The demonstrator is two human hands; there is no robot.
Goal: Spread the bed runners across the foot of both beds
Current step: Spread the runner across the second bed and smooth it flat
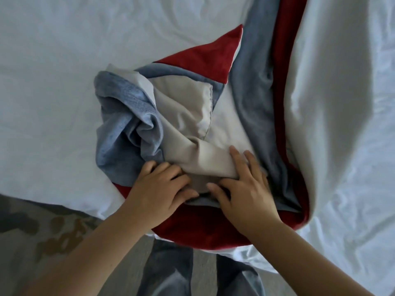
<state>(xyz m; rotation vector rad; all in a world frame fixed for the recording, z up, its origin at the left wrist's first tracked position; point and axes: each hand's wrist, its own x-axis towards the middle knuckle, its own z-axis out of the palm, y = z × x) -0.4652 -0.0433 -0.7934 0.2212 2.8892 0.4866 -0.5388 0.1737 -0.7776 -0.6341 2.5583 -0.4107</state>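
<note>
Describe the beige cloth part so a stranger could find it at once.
On the white bed lies a crumpled bed runner of red, blue-grey and beige. The beige lining is at the heap's middle, just above both hands; it alone is smooth, with a stitched hem.

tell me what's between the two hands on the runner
In the head view, a bunched fold of the runner's beige lining fills the gap between the left hand and right hand; both touch it.

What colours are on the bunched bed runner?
Red, blue-grey and a pale beige lining on the bed runner, in the head view.
</note>
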